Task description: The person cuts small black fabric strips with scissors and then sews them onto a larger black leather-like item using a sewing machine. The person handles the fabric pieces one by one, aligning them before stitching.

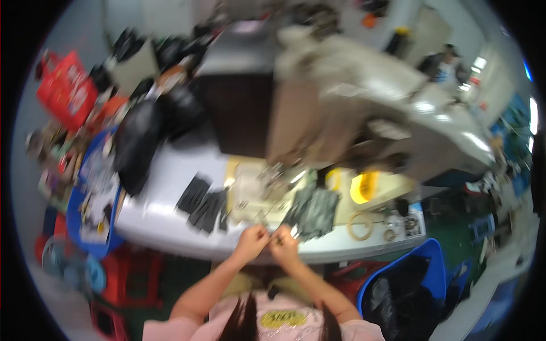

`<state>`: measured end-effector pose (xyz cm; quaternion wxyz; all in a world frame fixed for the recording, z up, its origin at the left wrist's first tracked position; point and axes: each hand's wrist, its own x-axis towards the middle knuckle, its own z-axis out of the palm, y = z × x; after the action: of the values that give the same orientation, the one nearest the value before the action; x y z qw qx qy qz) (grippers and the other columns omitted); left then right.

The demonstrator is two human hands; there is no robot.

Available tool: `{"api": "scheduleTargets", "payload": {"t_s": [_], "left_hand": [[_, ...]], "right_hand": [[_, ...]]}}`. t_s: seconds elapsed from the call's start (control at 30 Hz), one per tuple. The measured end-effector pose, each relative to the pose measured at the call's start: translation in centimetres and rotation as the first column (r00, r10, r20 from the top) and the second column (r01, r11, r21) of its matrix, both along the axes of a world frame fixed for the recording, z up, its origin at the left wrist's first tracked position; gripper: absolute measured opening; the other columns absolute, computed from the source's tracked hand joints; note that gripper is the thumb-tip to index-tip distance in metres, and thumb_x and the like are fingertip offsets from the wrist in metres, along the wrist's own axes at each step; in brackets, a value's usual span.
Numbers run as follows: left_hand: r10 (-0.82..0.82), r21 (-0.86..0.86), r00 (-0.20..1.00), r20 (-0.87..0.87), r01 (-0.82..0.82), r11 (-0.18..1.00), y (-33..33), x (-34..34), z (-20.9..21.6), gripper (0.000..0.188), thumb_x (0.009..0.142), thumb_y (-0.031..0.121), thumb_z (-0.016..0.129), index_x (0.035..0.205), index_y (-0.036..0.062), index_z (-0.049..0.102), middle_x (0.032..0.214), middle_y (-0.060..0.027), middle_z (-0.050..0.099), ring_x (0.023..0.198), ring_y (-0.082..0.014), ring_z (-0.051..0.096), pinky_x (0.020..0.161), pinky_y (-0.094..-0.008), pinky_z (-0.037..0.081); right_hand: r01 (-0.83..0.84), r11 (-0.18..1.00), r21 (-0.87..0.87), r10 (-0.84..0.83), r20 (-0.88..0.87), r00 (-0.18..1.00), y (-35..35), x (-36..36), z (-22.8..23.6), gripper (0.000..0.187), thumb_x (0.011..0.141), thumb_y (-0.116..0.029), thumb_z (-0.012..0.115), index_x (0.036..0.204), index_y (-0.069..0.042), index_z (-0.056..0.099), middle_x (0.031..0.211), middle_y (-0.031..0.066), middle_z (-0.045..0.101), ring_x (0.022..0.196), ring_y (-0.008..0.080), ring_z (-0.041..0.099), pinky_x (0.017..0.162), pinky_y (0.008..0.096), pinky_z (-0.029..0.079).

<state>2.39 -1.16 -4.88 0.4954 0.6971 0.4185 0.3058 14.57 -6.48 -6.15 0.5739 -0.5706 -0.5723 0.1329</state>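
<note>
My left hand [251,243] and my right hand [284,245] meet at the front edge of a white table [165,230]. Fingers on both are closed in a pinch, and whatever lies between them is too small and blurred to name. Just beyond them is the pale work plate [245,199] of a large beige industrial sewing machine [392,79]. A pile of dark grey-green fabric pieces [318,210] lies close to my right hand. Several black fabric strips [206,204] are spread to the left of the plate.
A black bag [136,148] rests at the table's left, beside a blue tub [77,216] of scraps. At the right stand a yellow ring-shaped item [364,187], a tan hoop [359,226] and a blue bin [435,267] with black material. A red stool [133,278] is below left.
</note>
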Motion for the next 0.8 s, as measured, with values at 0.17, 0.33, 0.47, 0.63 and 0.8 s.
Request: {"api": "scheduleTargets", "payload": {"t_s": [0.17, 0.33, 0.47, 0.63, 0.8], "left_hand": [[0.152, -0.312, 0.949, 0.277, -0.060, 0.948, 0.1, -1.5, -1.5, 0.015, 0.080, 0.002, 0.060, 0.070, 0.0040, 0.049, 0.066, -0.0006, 0.052, 0.058, -0.0055, 0.047, 0.050, -0.0206, 0.039], [0.043, -0.342, 0.944, 0.328, 0.076, 0.937, 0.4, -0.1, 1.3, 0.017, 0.085, 0.005, 0.058, 0.072, 0.0042, 0.046, 0.067, -0.0015, 0.054, 0.057, -0.0056, 0.049, 0.049, -0.0204, 0.040], [-0.006, -0.299, 0.957, 0.291, 0.097, 0.949, -0.3, 0.2, 2.1, 0.016, 0.087, 0.005, 0.053, 0.074, 0.0038, 0.045, 0.066, -0.0021, 0.053, 0.056, -0.0060, 0.050, 0.047, -0.0211, 0.041], [-0.043, -0.158, 0.968, 0.248, 0.084, 0.984, -0.8, -0.1, 1.9, 0.018, 0.089, 0.007, 0.052, 0.073, 0.0038, 0.043, 0.064, -0.0021, 0.051, 0.054, -0.0065, 0.050, 0.047, -0.0215, 0.041], [-0.091, -0.253, 0.975, 0.201, 0.141, 0.957, -1.0, 0.2, 2.6, 0.017, 0.089, 0.009, 0.053, 0.074, 0.0032, 0.045, 0.062, -0.0014, 0.050, 0.053, -0.0075, 0.050, 0.048, -0.0219, 0.041]], "right_hand": [[-0.120, 0.993, -0.024, 0.118, -0.071, 0.990, 0.6, -1.2, 0.8, 0.008, 0.073, 0.001, 0.058, 0.075, 0.000, 0.050, 0.070, 0.0112, 0.050, 0.059, 0.0218, 0.051, 0.054, 0.0297, 0.042], [-0.106, 0.993, -0.051, 0.096, -0.171, 0.980, 0.0, -0.3, 2.1, 0.010, 0.075, -0.001, 0.059, 0.075, 0.001, 0.049, 0.069, 0.0088, 0.049, 0.058, 0.0156, 0.049, 0.052, 0.0269, 0.039], [-0.170, 0.982, -0.085, 0.115, -0.443, 0.889, -0.4, -0.1, 2.1, 0.012, 0.078, -0.003, 0.058, 0.072, 0.001, 0.049, 0.067, 0.0065, 0.048, 0.057, 0.0105, 0.043, 0.052, 0.0263, 0.037], [-0.347, 0.936, -0.053, 0.317, -0.297, 0.901, -0.7, 1.6, 3.1, 0.015, 0.081, -0.011, 0.064, 0.076, 0.000, 0.055, 0.072, 0.0042, 0.052, 0.066, 0.0088, 0.048, 0.058, 0.0253, 0.040], [-0.424, 0.883, -0.202, 0.304, -0.443, 0.844, -1.3, 2.8, 3.7, 0.011, 0.083, -0.005, 0.059, 0.075, -0.001, 0.053, 0.068, 0.0009, 0.049, 0.063, 0.0078, 0.045, 0.060, 0.0237, 0.039]]}}
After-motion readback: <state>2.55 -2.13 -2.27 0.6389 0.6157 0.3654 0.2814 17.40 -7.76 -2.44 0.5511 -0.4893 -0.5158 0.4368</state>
